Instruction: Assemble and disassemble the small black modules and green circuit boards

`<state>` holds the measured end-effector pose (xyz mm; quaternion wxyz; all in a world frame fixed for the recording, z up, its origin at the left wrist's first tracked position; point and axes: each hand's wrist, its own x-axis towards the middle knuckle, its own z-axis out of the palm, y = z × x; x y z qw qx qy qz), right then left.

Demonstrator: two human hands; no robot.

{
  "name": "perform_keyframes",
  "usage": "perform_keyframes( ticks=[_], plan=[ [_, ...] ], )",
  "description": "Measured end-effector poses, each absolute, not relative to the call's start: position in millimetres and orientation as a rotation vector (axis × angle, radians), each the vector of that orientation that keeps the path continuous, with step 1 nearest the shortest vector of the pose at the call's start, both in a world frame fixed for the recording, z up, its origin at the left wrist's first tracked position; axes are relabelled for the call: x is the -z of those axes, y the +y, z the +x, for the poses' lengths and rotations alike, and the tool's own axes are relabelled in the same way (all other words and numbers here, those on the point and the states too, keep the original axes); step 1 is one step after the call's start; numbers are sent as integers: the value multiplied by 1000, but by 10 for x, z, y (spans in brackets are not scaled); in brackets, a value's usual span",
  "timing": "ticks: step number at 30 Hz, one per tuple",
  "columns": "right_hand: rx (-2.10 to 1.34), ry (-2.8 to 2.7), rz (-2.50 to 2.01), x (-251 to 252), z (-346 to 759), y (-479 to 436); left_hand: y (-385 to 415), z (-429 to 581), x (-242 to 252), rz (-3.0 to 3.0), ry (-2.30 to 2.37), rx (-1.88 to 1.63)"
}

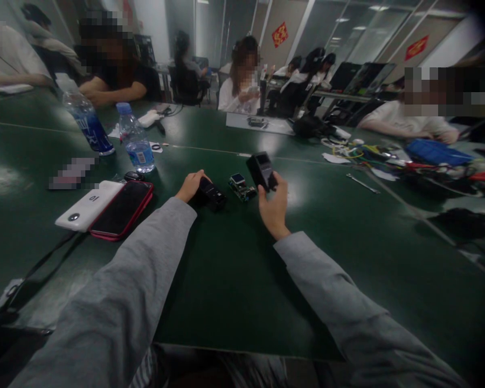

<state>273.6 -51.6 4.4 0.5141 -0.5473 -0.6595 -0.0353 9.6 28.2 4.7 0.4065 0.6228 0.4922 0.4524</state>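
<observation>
My right hand (pixel 274 203) is closed around a black box-shaped device (pixel 262 170) with faint pale print, held up above the green table (pixel 242 280). My left hand (pixel 191 186) grips the near-left end of a second black box-shaped device (pixel 212 194), which is low at the table surface; whether it rests there I cannot tell. Between the two hands lies a small green circuit board (pixel 242 189) with a little square screen on top. The exact kind of the black devices does not show.
Left of me are a red-cased phone (pixel 123 210), a white power bank (pixel 87 205) and two water bottles (pixel 136 143), (pixel 84 118). To the right lie a wrench (pixel 362 184), tangled cables (pixel 367 153) and a blue pouch (pixel 438 152). Several people sit beyond the table.
</observation>
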Motion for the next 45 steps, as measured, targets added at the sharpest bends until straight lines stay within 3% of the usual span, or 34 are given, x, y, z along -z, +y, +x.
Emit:
perform_keyframes(
  ticks=[7,15,21,45],
  plan=[
    [-67,-1613,-1502,213,2910,-298,264,92,-64,1555,1247,-1131],
    [147,-1644,-1537,46,2783,-442,277,89,-52,1582,1271,-1134],
    [253,-1999,-1491,-10,2639,-562,287,97,-38,1564,1271,-1140],
    [279,-2142,-1523,60,2639,-557,292,91,-41,1565,1287,-1116]
  ],
)
